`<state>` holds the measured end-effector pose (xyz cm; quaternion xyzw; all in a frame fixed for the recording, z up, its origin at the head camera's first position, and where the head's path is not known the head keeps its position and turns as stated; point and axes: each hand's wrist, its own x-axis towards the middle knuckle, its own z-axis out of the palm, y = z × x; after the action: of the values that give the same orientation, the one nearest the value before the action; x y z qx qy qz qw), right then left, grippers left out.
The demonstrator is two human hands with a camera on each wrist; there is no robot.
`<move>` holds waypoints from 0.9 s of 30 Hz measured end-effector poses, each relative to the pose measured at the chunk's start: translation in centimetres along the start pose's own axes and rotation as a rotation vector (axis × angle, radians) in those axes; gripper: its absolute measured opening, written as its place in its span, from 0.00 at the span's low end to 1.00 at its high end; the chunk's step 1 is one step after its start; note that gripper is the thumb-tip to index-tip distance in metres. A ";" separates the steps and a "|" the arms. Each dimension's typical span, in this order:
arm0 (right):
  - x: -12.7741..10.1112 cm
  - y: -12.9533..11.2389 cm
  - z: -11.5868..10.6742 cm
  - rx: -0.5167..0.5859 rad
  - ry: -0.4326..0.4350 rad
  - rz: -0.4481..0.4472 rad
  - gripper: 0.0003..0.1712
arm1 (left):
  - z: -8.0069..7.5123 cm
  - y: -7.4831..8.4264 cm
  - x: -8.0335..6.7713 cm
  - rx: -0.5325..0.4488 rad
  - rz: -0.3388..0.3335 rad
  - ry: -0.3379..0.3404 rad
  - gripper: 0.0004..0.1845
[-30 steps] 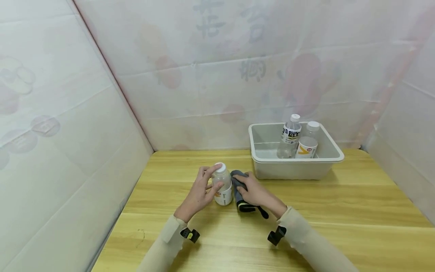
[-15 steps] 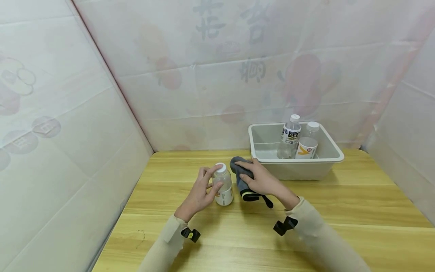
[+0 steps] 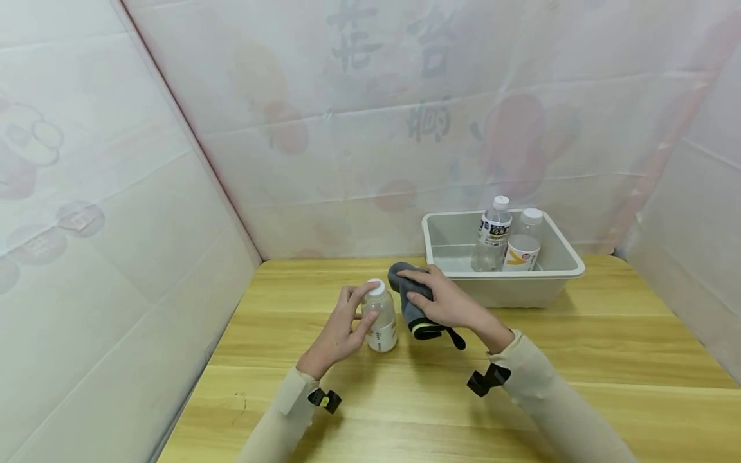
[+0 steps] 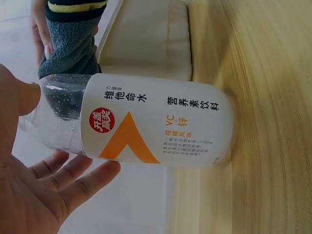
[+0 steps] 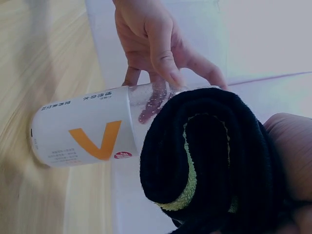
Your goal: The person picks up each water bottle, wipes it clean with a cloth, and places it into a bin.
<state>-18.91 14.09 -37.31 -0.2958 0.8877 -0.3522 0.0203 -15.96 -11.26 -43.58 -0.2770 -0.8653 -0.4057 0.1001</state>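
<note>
A clear plastic bottle (image 3: 382, 333) with a white cap and a white label with an orange V stands upright on the wooden table. My left hand (image 3: 340, 326) holds it by its upper part, thumb and fingers on opposite sides and the index finger on the cap. Just to its right, my right hand (image 3: 444, 297) grips a folded grey towel (image 3: 413, 311) with black-and-yellow edging and a dark loop. From the left wrist view, the towel (image 4: 73, 41) hangs above the tabletop at the height of the bottle's neck. Its rolled end hides the bottle's top in the right wrist view.
A light grey plastic bin (image 3: 503, 292) stands at the back right, close behind the right hand. Inside it are a clear labelled bottle (image 3: 492, 236) and another V-label bottle (image 3: 523, 247). Printed fabric walls (image 3: 347, 161) enclose the table (image 3: 278, 386) at the back and sides.
My right hand has raised the towel off the table beside the bottle, up to the bottle's neck, then shifted slightly left. The left hand and its bottle have stayed put.
</note>
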 end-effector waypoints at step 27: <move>1.0 -0.4 1.4 -0.024 -0.014 -0.085 0.27 | 0.3 -0.2 0.2 -0.075 -0.047 -0.034 0.27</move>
<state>-19.23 12.43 -37.94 -0.3360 0.8782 -0.3402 0.0082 -16.23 -11.00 -43.82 -0.2671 -0.8573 -0.4352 0.0652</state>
